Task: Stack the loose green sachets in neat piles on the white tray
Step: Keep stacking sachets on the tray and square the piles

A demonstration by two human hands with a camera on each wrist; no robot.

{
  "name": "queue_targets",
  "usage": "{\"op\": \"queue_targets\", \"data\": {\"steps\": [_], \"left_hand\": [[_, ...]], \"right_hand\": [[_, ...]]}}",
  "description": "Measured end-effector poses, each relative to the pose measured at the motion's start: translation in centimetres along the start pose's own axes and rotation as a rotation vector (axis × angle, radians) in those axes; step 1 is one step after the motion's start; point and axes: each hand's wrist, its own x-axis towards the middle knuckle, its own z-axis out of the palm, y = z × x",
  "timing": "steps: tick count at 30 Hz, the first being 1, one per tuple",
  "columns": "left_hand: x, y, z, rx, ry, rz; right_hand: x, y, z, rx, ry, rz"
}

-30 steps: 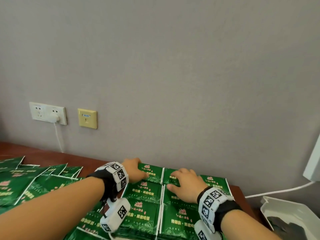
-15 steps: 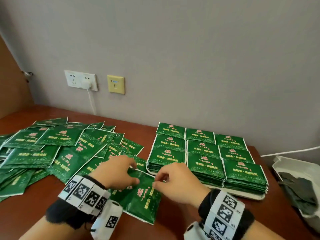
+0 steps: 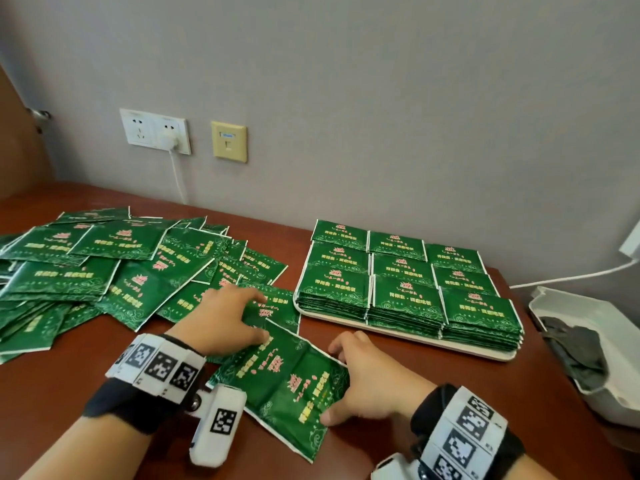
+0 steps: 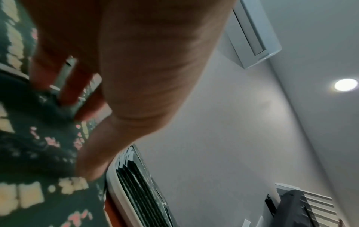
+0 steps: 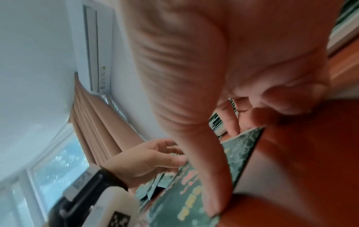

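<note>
She is gathering a fresh handful. The left hand (image 3: pixel 225 318) reaches flat-fingered onto a sachet at the edge of the loose green sachets (image 3: pixel 114 268). The right hand (image 3: pixel 367 382) pinches the small bundle of sachets (image 3: pixel 291 379) on the bench (image 3: pixel 398 441). Beyond her fingers, the white tray (image 3: pixel 408 336) holds nine piles. Next, I'd judge, squaring edges before carrying.

Bare forearms, black wristbands (image 3: pixel 138 400), white marker-tag blocks (image 3: pixel 157 365)
</note>
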Motion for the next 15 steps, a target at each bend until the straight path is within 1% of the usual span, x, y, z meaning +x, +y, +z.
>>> {"op": "queue_targets", "data": {"steps": [3, 6, 8, 11, 13, 15], "left_hand": [[0.3, -0.5, 0.3, 0.094, 0.031, -0.127], [0.4, -0.6, 0.5, 0.018, 0.016, -0.169], [0.4, -0.7, 0.4, -0.031, 0.006, -0.155], [0.5, -1.1, 0.6, -0.112, 0.025, -0.09], [0.6, -1.6, 0.7, -0.197, 0.042, -0.047], [0.7, -2.0, 0.7, -0.307, 0.053, -0.018]], "right_hand": [[0.2, -0.3, 0.3, 0.083, 0.024, 0.013], [0.7, -0.8, 0.2, 0.098, 0.01, 0.009], [1.3, -1.0, 0.3, 0.113, 0.021, -0.002], [2.2, -1.2, 0.9, 0.169, 0.117, -0.038], [2.7, -1.1, 1.1, 0.244, 0.162, -0.064], [2.9, -0.9, 1.0, 0.35, 0.158, -0.09]]}}
